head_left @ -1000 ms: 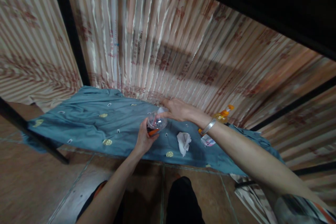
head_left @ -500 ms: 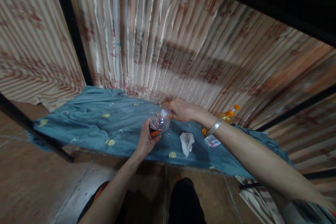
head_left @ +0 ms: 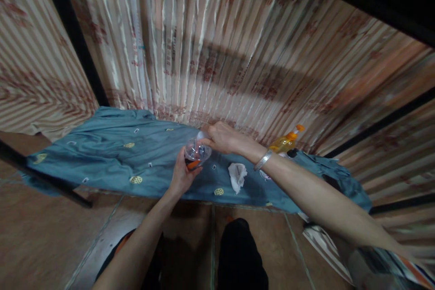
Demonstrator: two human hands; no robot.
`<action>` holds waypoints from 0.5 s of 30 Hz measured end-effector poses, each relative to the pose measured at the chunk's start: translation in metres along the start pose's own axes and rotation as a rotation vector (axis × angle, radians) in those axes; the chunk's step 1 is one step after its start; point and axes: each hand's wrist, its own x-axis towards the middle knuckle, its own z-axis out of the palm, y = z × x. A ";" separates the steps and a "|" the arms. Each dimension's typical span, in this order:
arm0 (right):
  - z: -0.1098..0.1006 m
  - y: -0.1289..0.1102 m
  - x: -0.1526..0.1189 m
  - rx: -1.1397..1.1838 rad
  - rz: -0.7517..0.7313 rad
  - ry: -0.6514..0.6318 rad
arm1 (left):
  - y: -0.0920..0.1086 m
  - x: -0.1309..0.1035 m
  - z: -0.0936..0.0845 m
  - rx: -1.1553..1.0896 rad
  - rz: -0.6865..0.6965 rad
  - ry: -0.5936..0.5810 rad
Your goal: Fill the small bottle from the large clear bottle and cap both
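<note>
While I am watching through the head camera, the only view I have, both hands are staying on the same small clear bottle (head_left: 196, 151), so little has changed in the last second beyond a drift of the picture: everything is sitting a little higher and further left than it was half a second ago, which reads to me as the head turning rather than the work shifting. My left hand (head_left: 181, 176) is wrapping around the lower part of the bottle, fingers closed on it from below, near an orange band at its base. My right hand (head_left: 222, 138) is pinching the white cap (head_left: 201, 135) at the top, fingers clamped together on it; I cannot tell whether the cap is turning or how far it has loosened. The bottle itself is being held tilted, just above the blue cloth (head_left: 112, 154) that is covering the low surface against the ribbed metal wall (head_left: 217, 45). A silver bracelet (head_left: 263, 160) is showing on the right wrist. Just beside that wrist a crumpled white tissue (head_left: 237, 176) is lying on the cloth, and behind the forearm an orange spray bottle (head_left: 284, 142) is lying near the wall. With the grip unchanged across these moments, I judge that the cap work is still going on and not yet finished.
</note>
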 end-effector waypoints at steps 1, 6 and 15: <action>0.002 0.002 -0.002 0.057 0.014 0.023 | 0.001 0.001 -0.001 -0.006 -0.004 -0.010; 0.037 0.016 -0.022 0.500 0.139 0.253 | 0.011 0.000 -0.003 -0.010 -0.036 -0.022; 0.131 -0.004 -0.045 0.999 0.268 0.365 | 0.012 -0.004 0.008 0.032 -0.083 -0.079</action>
